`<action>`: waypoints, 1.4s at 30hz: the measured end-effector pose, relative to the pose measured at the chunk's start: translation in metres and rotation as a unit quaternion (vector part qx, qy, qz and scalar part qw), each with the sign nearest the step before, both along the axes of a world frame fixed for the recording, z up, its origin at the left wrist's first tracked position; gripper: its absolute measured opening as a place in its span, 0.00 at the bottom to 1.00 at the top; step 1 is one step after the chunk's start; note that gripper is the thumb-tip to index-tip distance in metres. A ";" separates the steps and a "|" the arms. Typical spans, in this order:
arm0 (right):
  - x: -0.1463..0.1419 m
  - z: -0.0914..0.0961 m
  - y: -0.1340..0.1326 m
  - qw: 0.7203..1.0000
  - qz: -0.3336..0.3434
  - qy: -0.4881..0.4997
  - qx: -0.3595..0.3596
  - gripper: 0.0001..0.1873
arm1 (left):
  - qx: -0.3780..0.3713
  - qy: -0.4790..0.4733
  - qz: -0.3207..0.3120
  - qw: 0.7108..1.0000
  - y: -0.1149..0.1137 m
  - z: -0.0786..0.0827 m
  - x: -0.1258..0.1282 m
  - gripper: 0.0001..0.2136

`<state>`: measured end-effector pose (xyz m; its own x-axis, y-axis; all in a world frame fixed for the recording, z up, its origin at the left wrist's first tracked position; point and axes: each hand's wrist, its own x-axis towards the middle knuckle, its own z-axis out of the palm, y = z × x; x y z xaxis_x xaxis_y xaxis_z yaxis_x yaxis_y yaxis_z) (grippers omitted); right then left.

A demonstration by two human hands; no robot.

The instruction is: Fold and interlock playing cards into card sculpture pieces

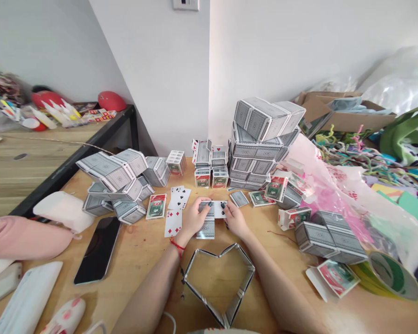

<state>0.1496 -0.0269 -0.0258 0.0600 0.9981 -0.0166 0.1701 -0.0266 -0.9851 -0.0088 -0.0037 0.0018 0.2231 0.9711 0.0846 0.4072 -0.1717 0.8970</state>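
My left hand (195, 218) is closed on a playing card with its patterned grey back up, thumb on top. My right hand (236, 220) pinches a face-up playing card (218, 211) showing a 4 and black pips; it meets or overlaps the left card, I cannot tell which. Just below, another back-up card (206, 230) reaches toward me, partly under the left one. Left of my hands lie a four of diamonds (174, 222) and a few black-suit cards (179, 196). Between my forearms stands a heart-shaped frame (244, 278) of folded cards.
Folded-card blocks form a tall stack (256, 148) behind right and a lower stack (121, 181) at left. Card boxes (156, 206) stand around. A black phone (98, 248) lies left; yellow tape (386, 276) and pink plastic (329, 183) are right.
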 end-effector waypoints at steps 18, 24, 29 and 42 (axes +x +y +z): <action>0.001 0.005 -0.017 0.999 -0.035 -0.041 -0.003 0.19 | 0.022 0.019 -0.044 0.999 -0.003 0.005 0.003 0.11; 0.002 0.007 -0.024 0.999 -0.027 -0.021 -0.029 0.19 | 0.027 0.020 -0.054 0.998 -0.005 0.005 0.004 0.11; 0.002 0.006 -0.026 0.999 -0.043 0.004 -0.018 0.19 | 0.027 0.022 -0.049 0.998 -0.007 0.006 0.004 0.11; 0.005 -0.001 -0.026 0.998 -0.048 -0.026 0.017 0.17 | 0.040 -0.020 -0.048 0.998 -0.013 -0.004 0.006 0.11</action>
